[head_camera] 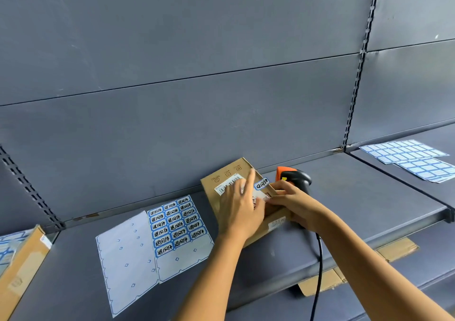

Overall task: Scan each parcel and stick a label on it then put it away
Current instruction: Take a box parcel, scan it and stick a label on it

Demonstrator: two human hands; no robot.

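A flat brown cardboard parcel (222, 176) lies on the grey shelf (357, 197), with a white barcode shipping label (227, 184) on top. A small blue-bordered label (261, 183) with handwriting sits at the parcel's top right edge. My left hand (240, 210) lies flat on the parcel, fingers straight, the index finger pointing toward the back beside the blue label. My right hand (294, 205) grips the parcel's right edge, thumb on top. A black and orange scanner (294, 176) lies on the shelf just behind my right hand, partly hidden by it.
A sheet of written blue labels (176, 224) and an empty backing sheet (125, 259) lie left of the parcel. The scanner cable (318, 259) hangs over the shelf's front edge. More label sheets (413, 158) lie far right. Another cardboard parcel (22, 264) sits far left.
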